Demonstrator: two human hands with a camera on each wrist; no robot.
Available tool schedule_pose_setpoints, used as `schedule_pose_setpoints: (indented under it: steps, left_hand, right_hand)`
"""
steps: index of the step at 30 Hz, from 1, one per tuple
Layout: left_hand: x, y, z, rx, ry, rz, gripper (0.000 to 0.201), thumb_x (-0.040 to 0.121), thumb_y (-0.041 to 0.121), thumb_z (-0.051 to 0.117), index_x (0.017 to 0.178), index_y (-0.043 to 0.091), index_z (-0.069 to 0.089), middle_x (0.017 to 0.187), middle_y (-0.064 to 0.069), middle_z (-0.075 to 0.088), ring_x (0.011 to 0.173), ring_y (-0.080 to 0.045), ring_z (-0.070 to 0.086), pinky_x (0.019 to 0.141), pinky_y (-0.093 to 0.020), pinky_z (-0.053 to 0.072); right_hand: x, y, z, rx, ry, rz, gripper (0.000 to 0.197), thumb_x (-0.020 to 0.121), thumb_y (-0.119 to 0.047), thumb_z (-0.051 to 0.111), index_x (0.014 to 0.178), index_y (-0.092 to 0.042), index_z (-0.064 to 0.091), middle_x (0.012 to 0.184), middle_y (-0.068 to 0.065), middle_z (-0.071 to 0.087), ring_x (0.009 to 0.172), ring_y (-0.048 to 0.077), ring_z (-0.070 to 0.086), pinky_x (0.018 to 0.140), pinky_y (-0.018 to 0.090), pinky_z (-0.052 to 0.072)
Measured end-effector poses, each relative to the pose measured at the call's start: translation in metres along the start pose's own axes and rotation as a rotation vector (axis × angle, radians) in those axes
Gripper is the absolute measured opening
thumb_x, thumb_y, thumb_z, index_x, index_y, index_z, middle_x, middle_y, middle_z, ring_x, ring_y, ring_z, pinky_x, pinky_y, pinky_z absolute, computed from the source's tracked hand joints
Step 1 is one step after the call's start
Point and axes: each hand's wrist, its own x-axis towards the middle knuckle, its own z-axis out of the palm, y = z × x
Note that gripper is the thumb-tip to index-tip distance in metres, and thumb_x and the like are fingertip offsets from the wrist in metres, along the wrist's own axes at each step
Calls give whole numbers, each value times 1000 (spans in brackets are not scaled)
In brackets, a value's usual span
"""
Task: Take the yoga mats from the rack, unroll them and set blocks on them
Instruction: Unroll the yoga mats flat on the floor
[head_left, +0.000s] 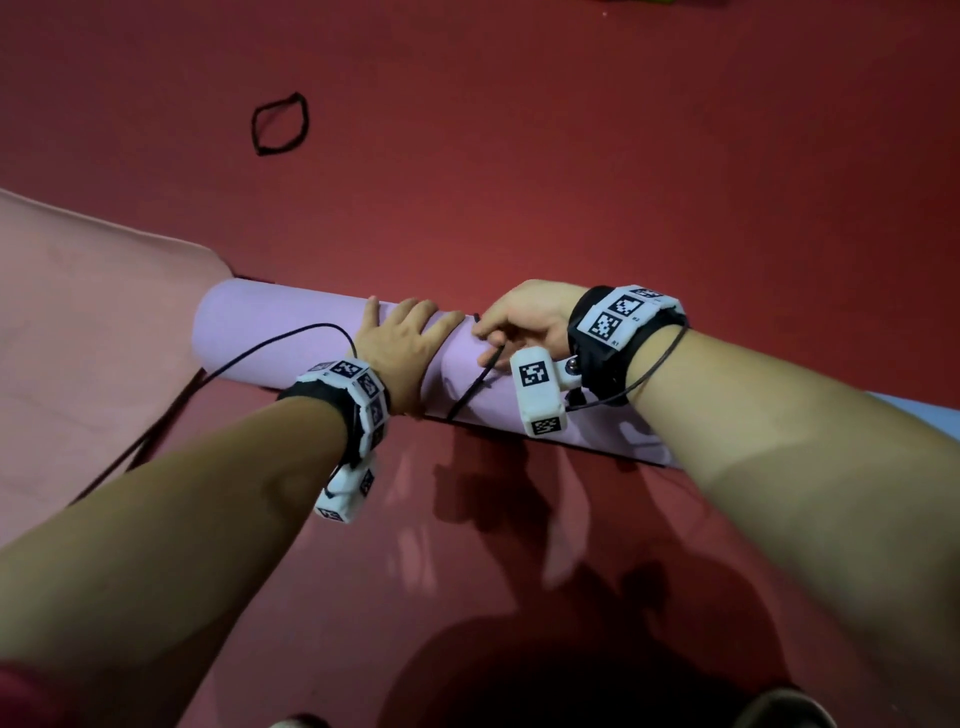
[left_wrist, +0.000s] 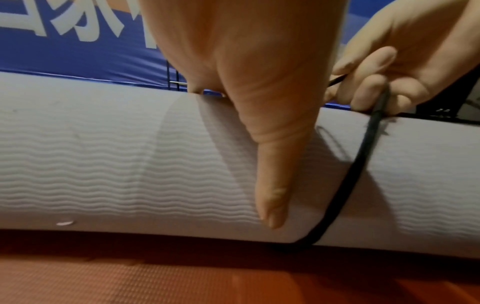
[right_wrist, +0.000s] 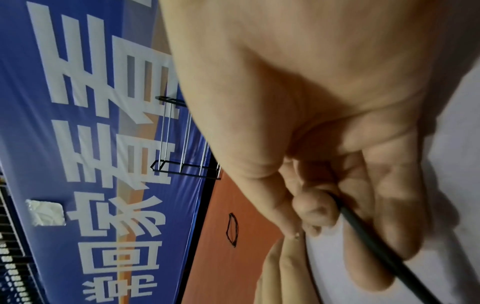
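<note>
A rolled lilac yoga mat (head_left: 270, 332) (left_wrist: 103, 164) (right_wrist: 454, 205) lies across the red floor. My left hand (head_left: 400, 338) rests flat on top of the roll near its middle, fingers straight over the far side and thumb (left_wrist: 272, 185) stretched down the near side. Just to its right, a thin black elastic band (head_left: 470, 389) (left_wrist: 358, 164) (right_wrist: 376, 246) circles the roll. My right hand (head_left: 519, 322) (left_wrist: 389, 67) pinches this band at the top of the roll and lifts it slightly off the mat. No blocks are in view.
A pink mat (head_left: 78, 338) lies unrolled on the floor at the left, touching the roll's end. A second black band (head_left: 280, 124) (right_wrist: 232, 229) lies loose on the floor beyond. A wire rack (right_wrist: 182, 144) stands by a blue banner (right_wrist: 91, 144). Something pale blue (head_left: 924, 410) shows at the right edge.
</note>
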Motion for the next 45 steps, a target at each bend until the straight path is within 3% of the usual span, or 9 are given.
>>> schedule_pose_setpoints:
  steps: [6, 10, 16, 20, 22, 27, 35, 40, 45]
  left_hand:
    - [4, -5, -3, -64, 49, -9, 131, 42, 70, 80, 149, 28, 19, 140, 0, 39, 128, -27, 43, 103, -63, 33]
    - [6, -10, -9, -100, 53, -91, 127, 41, 66, 81, 147, 28, 22, 139, -1, 40, 124, -28, 44, 99, -60, 38]
    - [13, -10, -12, -110, 62, -149, 127, 42, 60, 85, 147, 27, 21, 141, -1, 38, 126, -30, 42, 99, -65, 37]
    - [17, -5, -8, -94, 58, -155, 126, 42, 59, 84, 147, 26, 21, 141, -2, 38, 127, -30, 42, 99, -65, 36]
    - [21, -1, -5, -74, 53, -162, 126, 40, 57, 84, 146, 25, 23, 138, -4, 40, 125, -31, 43, 98, -65, 37]
    - [36, 15, -17, -51, 2, -234, 129, 40, 53, 88, 147, 26, 19, 136, -7, 43, 125, -32, 44, 100, -66, 33]
    - [74, 102, -48, -156, 66, 27, 138, 49, 65, 85, 154, 32, 1, 155, -8, 24, 143, -36, 23, 109, -68, 21]
    - [89, 121, -53, -143, 33, 43, 142, 43, 66, 84, 151, 40, -4, 147, -6, 34, 132, -35, 37, 107, -61, 31]
    - [89, 113, -57, -187, 86, 56, 133, 44, 64, 79, 150, 40, 3, 140, -3, 41, 123, -34, 44, 100, -58, 38]
  right_hand:
    - [-11, 7, -29, -209, 145, -24, 22, 90, -8, 57, 70, -12, 50, 40, -3, 38, 59, 20, 61, 44, 21, 36]
    - [-19, 10, -63, -258, 377, -26, 14, 84, -1, 56, 71, -7, 55, 47, 9, 47, 56, 28, 58, 47, 27, 40]
    - [-38, 33, -130, -200, 788, -34, 11, 83, -3, 52, 81, 1, 62, 43, 13, 55, 35, 22, 50, 42, 25, 41]
    - [-44, 61, -158, -259, 1002, -26, 19, 81, -10, 53, 85, 1, 68, 71, 15, 67, 63, 29, 64, 49, 25, 39]
    - [-40, 73, -163, -266, 1015, -34, 19, 86, -11, 54, 90, 1, 68, 81, 14, 67, 78, 29, 66, 56, 25, 41]
    - [-29, 70, -163, -360, 970, -95, 15, 90, -13, 53, 94, -5, 65, 87, 14, 65, 80, 31, 63, 67, 30, 47]
    - [-31, 81, -164, -314, 947, -164, 13, 90, -22, 58, 87, -11, 65, 88, 8, 64, 79, 27, 57, 68, 27, 40]
    - [-37, 103, -173, -218, 810, -257, 21, 88, -27, 64, 71, -17, 56, 63, 0, 52, 63, 23, 51, 52, 29, 42]
    - [-42, 103, -187, -54, 893, -195, 28, 94, -28, 61, 69, -16, 55, 58, 3, 50, 45, 23, 46, 39, 23, 35]
